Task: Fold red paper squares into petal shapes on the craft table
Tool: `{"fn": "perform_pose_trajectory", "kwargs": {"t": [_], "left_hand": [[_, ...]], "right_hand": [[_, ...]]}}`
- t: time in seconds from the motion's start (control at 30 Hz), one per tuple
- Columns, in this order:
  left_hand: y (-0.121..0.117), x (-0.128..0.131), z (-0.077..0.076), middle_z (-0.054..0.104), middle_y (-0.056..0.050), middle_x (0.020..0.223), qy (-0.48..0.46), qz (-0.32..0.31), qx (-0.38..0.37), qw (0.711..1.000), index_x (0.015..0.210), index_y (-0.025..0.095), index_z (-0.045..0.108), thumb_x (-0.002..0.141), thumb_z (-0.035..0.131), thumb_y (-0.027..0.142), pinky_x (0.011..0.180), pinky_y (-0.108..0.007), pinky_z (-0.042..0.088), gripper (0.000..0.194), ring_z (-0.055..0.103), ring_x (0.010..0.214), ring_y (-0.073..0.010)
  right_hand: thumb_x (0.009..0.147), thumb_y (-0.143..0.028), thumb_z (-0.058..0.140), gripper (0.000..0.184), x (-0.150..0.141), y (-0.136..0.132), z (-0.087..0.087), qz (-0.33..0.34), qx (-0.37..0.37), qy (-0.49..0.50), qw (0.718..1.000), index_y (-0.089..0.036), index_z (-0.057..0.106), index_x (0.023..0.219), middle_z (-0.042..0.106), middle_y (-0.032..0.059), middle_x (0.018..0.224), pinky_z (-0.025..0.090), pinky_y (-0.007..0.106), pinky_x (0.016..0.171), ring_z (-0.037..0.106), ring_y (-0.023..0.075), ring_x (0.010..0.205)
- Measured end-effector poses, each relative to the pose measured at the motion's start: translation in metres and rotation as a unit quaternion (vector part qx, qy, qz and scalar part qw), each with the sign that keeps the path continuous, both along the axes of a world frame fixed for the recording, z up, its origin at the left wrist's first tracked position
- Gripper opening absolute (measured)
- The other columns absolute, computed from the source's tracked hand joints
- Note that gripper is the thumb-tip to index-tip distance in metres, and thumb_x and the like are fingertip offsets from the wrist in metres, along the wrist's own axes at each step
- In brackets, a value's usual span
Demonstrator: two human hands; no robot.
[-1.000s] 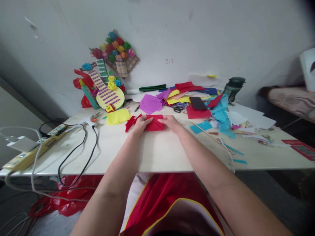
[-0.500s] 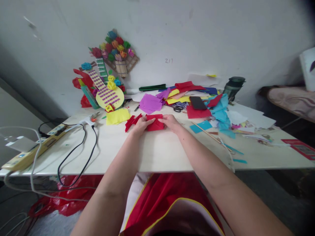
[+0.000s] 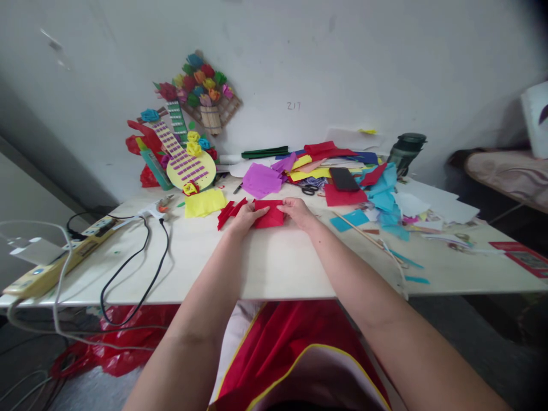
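Note:
A piece of red crepe paper (image 3: 270, 219) lies at the middle of the table with both hands on it. My left hand (image 3: 247, 218) holds its left side, the thumb stretched across the top. At its upper right edge, my right hand (image 3: 296, 212) pinches the paper between thumb and fingers. Just left of my left hand lie some folded red paper pieces (image 3: 232, 212). Beyond them is a stack of yellow paper (image 3: 205, 202).
Purple paper (image 3: 262, 180), scissors (image 3: 309, 189) and a phone (image 3: 344, 179) lie behind my hands. A wooden stick (image 3: 363, 235) and blue paper (image 3: 350, 221) are to the right. A power strip (image 3: 64, 257) with cables is at the left, near a guitar-shaped craft (image 3: 190, 169).
My right hand's fingers have shifted very slightly at the paper's upper right edge. Otherwise the hands and the red paper stay in place.

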State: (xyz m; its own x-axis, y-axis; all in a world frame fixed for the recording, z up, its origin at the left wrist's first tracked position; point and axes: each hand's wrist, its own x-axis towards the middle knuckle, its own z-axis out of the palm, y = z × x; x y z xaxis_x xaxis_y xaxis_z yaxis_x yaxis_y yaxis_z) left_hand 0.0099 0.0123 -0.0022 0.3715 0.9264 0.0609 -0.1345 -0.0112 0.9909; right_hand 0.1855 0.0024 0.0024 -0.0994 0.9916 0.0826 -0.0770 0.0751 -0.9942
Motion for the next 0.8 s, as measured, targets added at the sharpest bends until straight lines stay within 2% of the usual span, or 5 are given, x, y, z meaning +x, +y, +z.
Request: {"fn": "perform_pose_trajectory", "kwargs": {"t": [0.2, 0.37, 0.47, 0.67, 0.8], "left_hand": [[-0.0011, -0.0004, 0.0006, 0.071, -0.010, 0.082, 0.020, -0.005, 0.013, 1.000, 0.092, 0.011, 0.068, 0.063, 0.076, 0.036, 0.069, -0.029, 0.050, 0.039, 0.065, 0.071, -0.0179], [0.0001, 0.0020, -0.0007, 0.071, -0.009, 0.078, 0.028, 0.024, 0.019, 0.999, 0.091, 0.011, 0.067, 0.064, 0.074, 0.040, 0.065, -0.028, 0.049, 0.041, 0.064, 0.067, -0.0170], [0.0014, 0.0034, -0.0025, 0.071, -0.009, 0.078, 0.019, 0.041, 0.026, 0.999, 0.091, 0.011, 0.066, 0.065, 0.073, 0.041, 0.065, -0.028, 0.050, 0.041, 0.064, 0.068, -0.0174], [0.0017, 0.0051, -0.0022, 0.070, -0.010, 0.080, -0.039, 0.033, 0.010, 0.999, 0.094, 0.010, 0.066, 0.063, 0.074, 0.039, 0.068, -0.030, 0.051, 0.043, 0.065, 0.071, -0.0191], [0.0025, 0.0012, 0.0014, 0.068, -0.006, 0.069, -0.035, 0.065, -0.024, 0.997, 0.084, 0.011, 0.066, 0.061, 0.074, 0.040, 0.057, -0.028, 0.049, 0.038, 0.064, 0.063, -0.0185]], "right_hand": [[0.066, -0.024, 0.068, 0.014, 0.0001, 0.0010, -0.0027, 0.009, 0.001, 0.039, 0.999, -0.014, 0.058, 0.069, 0.061, -0.0022, 0.055, 0.045, 0.021, 0.049, 0.056, 0.0095, 0.049], [0.070, -0.035, 0.070, 0.026, 0.0016, -0.0025, -0.0022, 0.065, -0.041, 0.020, 0.997, -0.013, 0.060, 0.079, 0.066, 0.0029, 0.060, 0.048, 0.022, 0.044, 0.060, 0.0127, 0.048], [0.073, -0.035, 0.069, 0.028, 0.0012, -0.0040, -0.0007, 0.099, -0.067, -0.005, 0.993, -0.013, 0.059, 0.086, 0.068, 0.0060, 0.063, 0.049, 0.023, 0.042, 0.061, 0.0145, 0.047], [0.072, -0.020, 0.068, 0.014, -0.0015, 0.0008, -0.0026, 0.031, -0.042, -0.012, 0.999, -0.014, 0.057, 0.076, 0.060, -0.0012, 0.049, 0.040, 0.018, 0.033, 0.050, 0.0084, 0.033], [0.070, -0.019, 0.068, 0.013, 0.0023, 0.0027, -0.0029, 0.042, -0.023, -0.012, 0.999, -0.014, 0.056, 0.071, 0.057, -0.0031, 0.047, 0.036, 0.017, 0.031, 0.046, 0.0070, 0.031]]}}
